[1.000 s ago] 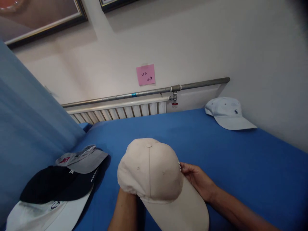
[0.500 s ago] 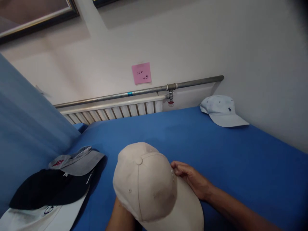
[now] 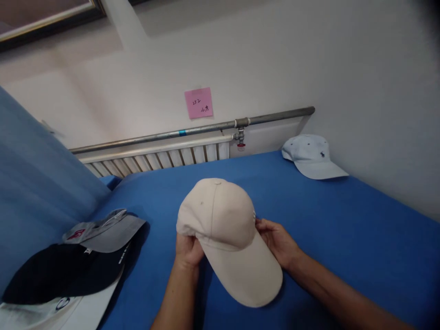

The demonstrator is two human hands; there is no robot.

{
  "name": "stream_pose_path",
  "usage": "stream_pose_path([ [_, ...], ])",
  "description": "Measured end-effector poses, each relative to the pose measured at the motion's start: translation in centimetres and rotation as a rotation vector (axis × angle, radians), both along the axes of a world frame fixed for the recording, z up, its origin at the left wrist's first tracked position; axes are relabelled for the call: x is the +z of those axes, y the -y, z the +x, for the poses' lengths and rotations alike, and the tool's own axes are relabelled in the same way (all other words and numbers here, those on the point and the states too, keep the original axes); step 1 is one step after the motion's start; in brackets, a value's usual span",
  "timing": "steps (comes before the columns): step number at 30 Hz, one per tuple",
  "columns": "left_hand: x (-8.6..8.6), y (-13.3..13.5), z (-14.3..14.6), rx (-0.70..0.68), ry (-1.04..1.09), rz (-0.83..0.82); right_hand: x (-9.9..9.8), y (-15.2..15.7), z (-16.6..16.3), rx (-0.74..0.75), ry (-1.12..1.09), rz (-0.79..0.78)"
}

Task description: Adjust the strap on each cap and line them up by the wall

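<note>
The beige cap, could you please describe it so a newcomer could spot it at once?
Over the blue surface, find the left hand and right hand. Between them is the beige cap, its brim towards the lower right. Unlike the stacked caps and the pale blue cap, it alone is held.

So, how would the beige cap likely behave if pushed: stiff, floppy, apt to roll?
The beige cap probably gives under a push: its fabric puckers near the left hand. The brim is likely stiffer, since it juts out in a smooth curve. With that brim on one side only, the cap seems unlikely to roll far.
</note>
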State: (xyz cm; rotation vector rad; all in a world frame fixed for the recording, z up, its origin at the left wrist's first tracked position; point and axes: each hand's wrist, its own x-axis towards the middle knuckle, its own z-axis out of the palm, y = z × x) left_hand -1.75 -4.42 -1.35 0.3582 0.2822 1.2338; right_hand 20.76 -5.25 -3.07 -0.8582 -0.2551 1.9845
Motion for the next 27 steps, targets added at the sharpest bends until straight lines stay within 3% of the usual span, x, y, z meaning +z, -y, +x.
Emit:
stream_pose_path([
  [3,0.6,-0.7,1.4,0.191,0.053,-0.130,-0.2,-0.6,0.6,-0.075,0.026,0.010],
  [5,1.1,-0.7,2.0,0.247,0.070,-0.160,-0.3,-0.7,0.9,-0.102,0.040,0.009],
  [9,1.7,-0.5,2.2,0.154,0.020,-0.152,-0.3,-0.9,1.1,-0.124,0.068,-0.006],
  [12,1.4,-0.5,2.1,0.158,0.018,-0.137,-0.1,-0.9,1.1,-0.151,0.102,0.011],
  [18,1.1,-0.6,2.3,0.005,-0.109,-0.243,0.7,-0.1,1.0,-0.177,0.139,0.177],
  [23,2.3,-0.1,2.6,0.134,-0.289,-0.355,1.1,0.1,1.2,-0.142,0.139,0.354],
  [27,2.0,0.2,2.5,0.173,-0.375,-0.325,2.2,0.2,1.8,-0.090,0.056,0.423],
])
